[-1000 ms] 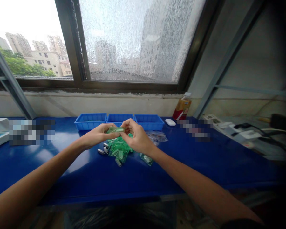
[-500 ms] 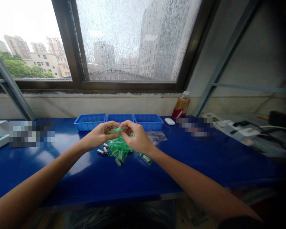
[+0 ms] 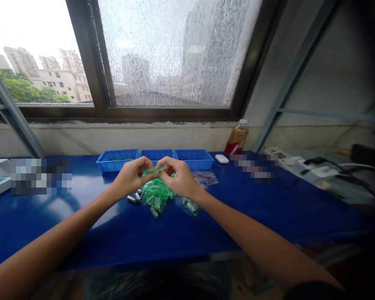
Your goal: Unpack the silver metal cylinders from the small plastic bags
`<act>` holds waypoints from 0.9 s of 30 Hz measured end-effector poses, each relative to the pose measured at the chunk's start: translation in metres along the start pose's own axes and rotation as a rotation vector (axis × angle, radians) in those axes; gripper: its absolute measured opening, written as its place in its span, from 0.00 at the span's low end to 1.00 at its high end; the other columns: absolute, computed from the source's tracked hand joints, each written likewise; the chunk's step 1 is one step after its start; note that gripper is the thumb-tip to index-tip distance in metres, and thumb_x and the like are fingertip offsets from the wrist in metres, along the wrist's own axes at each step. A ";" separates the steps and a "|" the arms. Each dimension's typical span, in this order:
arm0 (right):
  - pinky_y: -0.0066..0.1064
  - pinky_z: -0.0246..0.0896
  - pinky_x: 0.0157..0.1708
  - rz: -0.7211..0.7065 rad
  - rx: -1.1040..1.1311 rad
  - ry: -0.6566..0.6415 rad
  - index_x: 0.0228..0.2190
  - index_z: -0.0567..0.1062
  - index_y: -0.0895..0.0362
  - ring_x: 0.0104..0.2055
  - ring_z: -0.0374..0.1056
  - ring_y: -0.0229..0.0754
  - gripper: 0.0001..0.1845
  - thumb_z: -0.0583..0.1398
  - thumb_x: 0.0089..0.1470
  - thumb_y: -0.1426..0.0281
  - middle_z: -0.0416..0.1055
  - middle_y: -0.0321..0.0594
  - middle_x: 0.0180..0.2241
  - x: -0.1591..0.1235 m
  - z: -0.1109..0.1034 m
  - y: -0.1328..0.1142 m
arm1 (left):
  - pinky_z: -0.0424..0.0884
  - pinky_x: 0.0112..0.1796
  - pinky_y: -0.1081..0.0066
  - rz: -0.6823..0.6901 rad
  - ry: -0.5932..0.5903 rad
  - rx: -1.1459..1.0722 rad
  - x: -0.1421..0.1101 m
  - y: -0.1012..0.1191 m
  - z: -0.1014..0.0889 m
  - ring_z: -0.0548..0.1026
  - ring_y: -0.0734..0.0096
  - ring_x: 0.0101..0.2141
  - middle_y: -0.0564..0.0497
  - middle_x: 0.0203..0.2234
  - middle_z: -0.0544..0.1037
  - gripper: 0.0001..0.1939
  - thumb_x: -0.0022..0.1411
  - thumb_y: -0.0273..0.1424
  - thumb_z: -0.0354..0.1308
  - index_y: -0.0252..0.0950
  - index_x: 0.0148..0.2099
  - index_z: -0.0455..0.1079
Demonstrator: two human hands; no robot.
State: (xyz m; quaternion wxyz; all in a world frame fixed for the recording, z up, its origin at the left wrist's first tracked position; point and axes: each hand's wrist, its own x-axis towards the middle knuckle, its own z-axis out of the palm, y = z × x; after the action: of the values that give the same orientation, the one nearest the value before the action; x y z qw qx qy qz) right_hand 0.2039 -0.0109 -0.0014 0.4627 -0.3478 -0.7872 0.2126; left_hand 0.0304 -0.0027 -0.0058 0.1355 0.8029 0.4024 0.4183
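Note:
Over the middle of the table, my left hand (image 3: 133, 174) and my right hand (image 3: 178, 177) pinch a thin green see-through plastic piece (image 3: 150, 171) between them. It looks like a small bag, but the fingers cover part of it. Below lies a heap of similar green plastic pieces (image 3: 158, 192), some with pale slim parts showing. Small grey metallic blocks (image 3: 154, 212) lie by the heap's front and left edges. Close to my right wrist is a small clear packet (image 3: 190, 206) with slim parts in it.
Three blue bins (image 3: 117, 161) stand in a row behind my hands; the left one has something green in it. Clear plastic bags (image 3: 206, 178) lie at the right. Farther back are a white rounded case (image 3: 221, 158) and a drink bottle (image 3: 236, 138). Chargers and cables (image 3: 320, 171) sit far right.
The green piece between my hands has turned and hangs a little differently, with my fingertips slightly shifted on it. The heap, bins and other things stay as they were.

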 end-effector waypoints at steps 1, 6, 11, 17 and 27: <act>0.24 0.52 0.21 -0.025 -0.034 -0.009 0.28 0.70 0.57 0.19 0.56 0.31 0.07 0.54 0.45 0.78 0.61 0.30 0.19 0.000 -0.001 0.000 | 0.53 0.21 0.77 0.017 -0.011 0.009 0.000 0.002 -0.001 0.57 0.80 0.19 0.57 0.19 0.63 0.11 0.52 0.36 0.59 0.34 0.31 0.63; 0.27 0.56 0.28 -0.142 -0.174 0.014 0.32 0.72 0.56 0.26 0.60 0.33 0.09 0.54 0.49 0.75 0.64 0.35 0.25 0.000 -0.003 0.000 | 0.56 0.23 0.75 0.066 -0.052 0.073 0.001 0.006 -0.010 0.60 0.78 0.20 0.55 0.19 0.67 0.11 0.56 0.37 0.56 0.35 0.36 0.71; 0.29 0.58 0.31 -0.151 -0.247 0.030 0.26 0.69 0.58 0.31 0.63 0.37 0.03 0.57 0.51 0.71 0.66 0.38 0.28 0.000 -0.004 0.004 | 0.52 0.21 0.74 0.013 -0.019 0.062 0.003 0.002 -0.010 0.58 0.78 0.18 0.56 0.14 0.63 0.10 0.53 0.38 0.59 0.35 0.29 0.72; 0.31 0.56 0.34 -0.239 -0.448 0.100 0.25 0.68 0.57 0.33 0.62 0.39 0.06 0.54 0.53 0.73 0.66 0.39 0.28 -0.001 -0.008 0.003 | 0.61 0.23 0.74 -0.339 -0.207 -0.503 0.004 -0.001 -0.011 0.67 0.75 0.19 0.51 0.21 0.73 0.20 0.56 0.45 0.54 0.35 0.43 0.68; 0.29 0.57 0.34 -0.357 -0.417 -0.063 0.31 0.71 0.58 0.32 0.62 0.38 0.06 0.54 0.54 0.73 0.66 0.40 0.29 -0.002 0.003 0.006 | 0.65 0.27 0.76 -0.448 0.073 -0.712 0.013 -0.017 -0.009 0.69 0.77 0.23 0.53 0.24 0.73 0.15 0.46 0.35 0.63 0.31 0.36 0.69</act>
State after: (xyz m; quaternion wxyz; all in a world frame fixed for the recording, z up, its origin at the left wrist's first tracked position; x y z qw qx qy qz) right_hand 0.2040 -0.0088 -0.0079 0.3864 -0.2844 -0.8769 -0.0282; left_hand 0.0182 0.0167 -0.0023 0.4777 0.5834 0.4020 0.5195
